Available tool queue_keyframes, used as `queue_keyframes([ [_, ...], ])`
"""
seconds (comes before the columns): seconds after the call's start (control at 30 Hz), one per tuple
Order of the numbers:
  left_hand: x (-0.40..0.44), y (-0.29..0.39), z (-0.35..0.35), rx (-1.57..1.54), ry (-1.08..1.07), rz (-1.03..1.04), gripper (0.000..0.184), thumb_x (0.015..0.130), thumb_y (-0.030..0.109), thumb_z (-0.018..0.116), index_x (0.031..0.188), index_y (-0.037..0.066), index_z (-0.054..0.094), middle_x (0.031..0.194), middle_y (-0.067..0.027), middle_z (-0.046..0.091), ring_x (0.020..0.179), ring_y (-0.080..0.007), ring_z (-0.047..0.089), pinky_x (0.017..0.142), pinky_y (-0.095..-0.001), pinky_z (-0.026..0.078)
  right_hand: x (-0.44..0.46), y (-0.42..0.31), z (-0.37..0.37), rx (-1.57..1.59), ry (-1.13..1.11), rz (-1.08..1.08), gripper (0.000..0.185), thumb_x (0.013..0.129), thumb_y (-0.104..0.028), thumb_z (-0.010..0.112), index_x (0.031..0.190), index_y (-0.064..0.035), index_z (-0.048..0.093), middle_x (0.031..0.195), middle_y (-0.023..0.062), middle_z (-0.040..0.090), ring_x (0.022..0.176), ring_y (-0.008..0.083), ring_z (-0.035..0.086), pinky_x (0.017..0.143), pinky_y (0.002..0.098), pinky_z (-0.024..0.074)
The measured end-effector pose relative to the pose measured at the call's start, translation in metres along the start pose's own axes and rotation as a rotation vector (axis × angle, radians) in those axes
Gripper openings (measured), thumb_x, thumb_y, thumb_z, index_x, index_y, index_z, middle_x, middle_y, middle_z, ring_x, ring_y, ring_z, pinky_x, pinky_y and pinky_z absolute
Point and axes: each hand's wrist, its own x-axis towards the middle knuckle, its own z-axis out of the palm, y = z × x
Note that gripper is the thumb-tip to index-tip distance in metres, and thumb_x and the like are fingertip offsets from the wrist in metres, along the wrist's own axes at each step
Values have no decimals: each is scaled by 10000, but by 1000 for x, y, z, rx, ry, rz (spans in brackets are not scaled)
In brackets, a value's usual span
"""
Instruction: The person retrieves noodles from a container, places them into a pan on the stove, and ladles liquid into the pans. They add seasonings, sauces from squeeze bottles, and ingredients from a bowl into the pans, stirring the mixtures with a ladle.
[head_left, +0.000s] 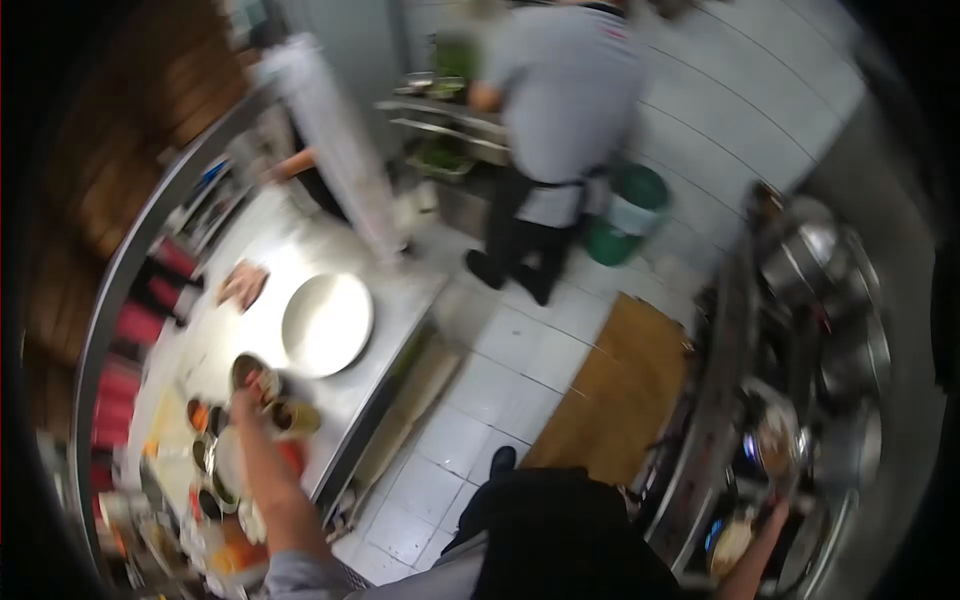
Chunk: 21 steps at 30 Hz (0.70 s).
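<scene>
On the left, my left hand [245, 403] reaches into a small metal bowl [243, 368] with reddish and pale pieces; its fingers are hidden or blurred. Beside that bowl a container with yellowish contents [298, 415] stands on the steel counter, and a large white plate [328, 325] lies above it. At the far right, over the stove, my right hand [778, 512] is at the handle end of a pan [774, 440] with brownish food. Its fingers are too small and blurred to make out. A flame shows at the pan's left edge.
Small containers [200, 415] line the counter's left side. A piece of raw-looking meat [243, 285] lies beyond the plate. A co-worker [570, 90] stands at a back counter near a green bin [628, 215]. Another person is at upper left. A brown mat [615, 390] covers floor tiles. Pots [800, 250] sit at right.
</scene>
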Motion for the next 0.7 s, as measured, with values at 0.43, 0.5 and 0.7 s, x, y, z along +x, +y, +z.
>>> queue_keyframes([
  [0.43,8,100,22,300,-143,-62,480,878,472,533,1073,44,631,744,-130,644,605,-239,626,494,-365,481,16,13,-37,270,-27,-82,164,873,-98,556,734,-11,564,583,38,522,462,139,487,447,278,413],
  [0.5,5,96,11,273,-136,-99,461,880,460,531,1059,47,628,729,-126,635,590,-237,619,481,-360,474,-16,-7,-33,228,70,-185,96,862,-58,558,795,8,575,588,48,531,466,139,493,449,270,425],
  [0.7,-9,74,-32,79,-101,-193,403,887,426,524,1018,56,619,686,-115,608,543,-229,596,445,-347,453,-19,1,-9,-10,213,-340,84,858,-83,564,841,-4,589,584,53,558,442,146,512,436,292,424],
])
